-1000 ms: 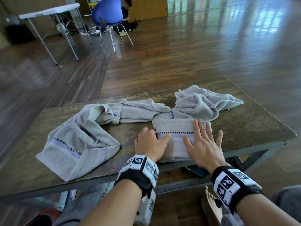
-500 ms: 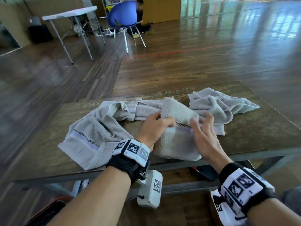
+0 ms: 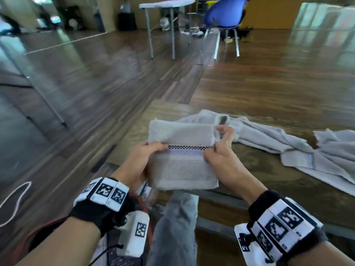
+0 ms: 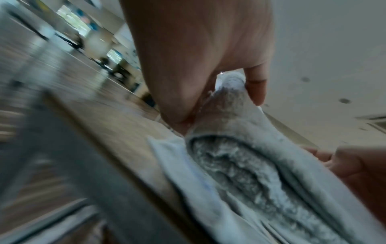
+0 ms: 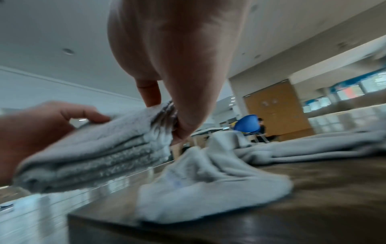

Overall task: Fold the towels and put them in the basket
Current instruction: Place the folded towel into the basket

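Note:
A folded grey towel with a checkered band is held in the air over the left end of the wooden table. My left hand grips its left edge, thumb on top. My right hand pinches its right edge. The left wrist view shows the folded towel layered edge-on under my left hand. In the right wrist view the folded towel is a thick stack pinched by my right hand. Unfolded grey towels lie crumpled on the table to the right. No basket is in view.
A red-and-dark object shows at the lower left under my left arm. A white cord lies on the floor at left. A white folding table and a blue chair stand far back, with a seated person behind the chair.
Both hands lifted the folded towel off the table and carried it left. My view swung left, so the unfolded towels now lie to the right.

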Demonstrator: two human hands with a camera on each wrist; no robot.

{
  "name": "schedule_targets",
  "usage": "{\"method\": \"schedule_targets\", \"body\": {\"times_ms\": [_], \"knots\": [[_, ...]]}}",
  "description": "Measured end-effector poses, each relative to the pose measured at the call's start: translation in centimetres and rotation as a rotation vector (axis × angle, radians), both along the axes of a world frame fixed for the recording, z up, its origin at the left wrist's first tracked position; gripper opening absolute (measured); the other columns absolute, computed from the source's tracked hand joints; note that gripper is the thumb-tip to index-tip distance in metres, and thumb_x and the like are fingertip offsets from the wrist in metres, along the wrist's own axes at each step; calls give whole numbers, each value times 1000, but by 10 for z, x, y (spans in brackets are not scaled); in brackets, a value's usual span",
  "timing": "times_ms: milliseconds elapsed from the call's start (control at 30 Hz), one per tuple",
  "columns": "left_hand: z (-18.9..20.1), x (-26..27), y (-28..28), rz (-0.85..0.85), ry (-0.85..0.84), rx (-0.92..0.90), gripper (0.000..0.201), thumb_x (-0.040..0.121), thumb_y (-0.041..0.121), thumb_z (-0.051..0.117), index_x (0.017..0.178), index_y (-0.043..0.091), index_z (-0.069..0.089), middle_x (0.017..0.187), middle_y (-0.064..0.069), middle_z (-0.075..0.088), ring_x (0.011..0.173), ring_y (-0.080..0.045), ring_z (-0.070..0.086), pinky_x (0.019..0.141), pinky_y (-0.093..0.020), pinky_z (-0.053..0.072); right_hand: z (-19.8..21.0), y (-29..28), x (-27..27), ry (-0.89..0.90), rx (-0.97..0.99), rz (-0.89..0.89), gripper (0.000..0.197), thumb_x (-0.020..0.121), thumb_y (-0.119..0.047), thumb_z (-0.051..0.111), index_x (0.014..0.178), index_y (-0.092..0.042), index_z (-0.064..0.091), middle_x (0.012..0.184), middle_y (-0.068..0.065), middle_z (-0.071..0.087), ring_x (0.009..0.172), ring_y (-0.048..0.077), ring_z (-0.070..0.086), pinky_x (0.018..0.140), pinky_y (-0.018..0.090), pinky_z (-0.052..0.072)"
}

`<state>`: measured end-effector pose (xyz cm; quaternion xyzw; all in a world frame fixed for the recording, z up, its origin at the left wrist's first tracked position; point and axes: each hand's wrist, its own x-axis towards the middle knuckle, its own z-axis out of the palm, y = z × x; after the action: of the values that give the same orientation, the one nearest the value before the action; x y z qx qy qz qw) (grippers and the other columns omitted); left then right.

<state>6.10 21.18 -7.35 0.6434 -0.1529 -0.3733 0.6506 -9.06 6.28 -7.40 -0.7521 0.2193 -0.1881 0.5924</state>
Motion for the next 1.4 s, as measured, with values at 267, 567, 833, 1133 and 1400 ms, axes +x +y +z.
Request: {"method": "schedule_targets", "body": {"times_ms": [267, 567, 833, 1133, 1400], "knots": [[-58, 79, 154, 319, 128, 51, 54, 79, 21, 66, 131, 6, 59, 126, -21, 66, 110, -42, 65, 98, -55, 49, -39, 112, 131, 95, -89, 364, 50, 94, -6, 54, 123, -32, 23, 109, 13, 72, 93, 20, 72, 78, 45, 60], [-195, 116, 251, 382, 197, 573, 42, 65, 35, 71, 92, 2, 71, 80, -10, 62, 74, -26, 59, 67, -36, 46, -145, 212, 192, 355, -166, 618, 43, 92, -15, 66, 115, -28, 33, 108, 4, 67, 93, 19, 67, 87, 47, 55], [-288, 107, 246, 213, 353, 706, 38, 85, 16, 65, 113, 16, 39, 92, -12, 54, 79, -25, 54, 67, -32, 46, -226, 223, 191, 714, -273, 546, 20, 91, -10, 61, 85, -16, 43, 76, 0, 47, 61, 12, 42, 46, 18, 34], [-328, 109, 218, -131, 321, 842, 31, 95, 20, 55, 122, 9, 66, 122, -8, 57, 110, -29, 58, 83, -37, 55, -276, 232, 211, 1025, -209, 443, 23, 89, -9, 61, 72, -13, 46, 82, 3, 47, 66, 19, 46, 53, 27, 33], [-352, 113, 220, -108, 310, 904, 23, 96, 18, 57, 109, 2, 67, 102, -15, 64, 96, -31, 65, 86, -44, 60, -304, 224, 203, 1127, -253, 515, 40, 96, -9, 55, 134, 0, 48, 140, 20, 48, 121, 34, 54, 88, 32, 43]]}}
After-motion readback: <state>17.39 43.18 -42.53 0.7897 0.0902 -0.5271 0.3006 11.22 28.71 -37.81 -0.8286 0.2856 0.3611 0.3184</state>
